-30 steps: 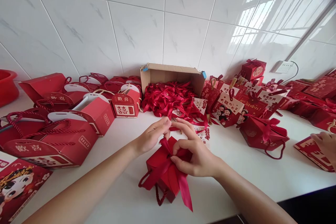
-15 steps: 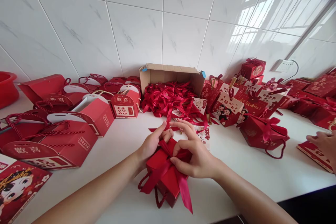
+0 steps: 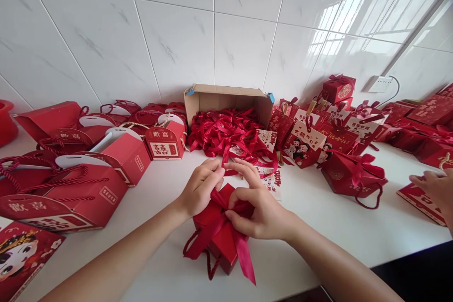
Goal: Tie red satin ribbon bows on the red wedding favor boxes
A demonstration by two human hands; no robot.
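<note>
A small red gift box (image 3: pixel 212 233) with cord handles stands on the white counter (image 3: pixel 318 226) in front of me. A red satin ribbon (image 3: pixel 244 257) is wound over its top, with one tail hanging toward me. My left hand (image 3: pixel 200 188) pinches the ribbon at the box's top, fingers curled. My right hand (image 3: pixel 256 210) grips the ribbon's knot from the right, thumb and forefinger closed on it.
A cardboard box (image 3: pixel 228 99) on its side spills red ribbons (image 3: pixel 221 132) behind my hands. Larger red handled boxes (image 3: pixel 88 188) crowd the left. Finished bow-tied boxes (image 3: pixel 354 177) and tagged packs (image 3: pixel 304 144) fill the right. Another person's hand (image 3: pixel 433 188) touches a flat red box at far right.
My left hand's fingers have curled down onto the ribbon at the box top. The view has shifted slightly; the other person's hand has moved a little.
</note>
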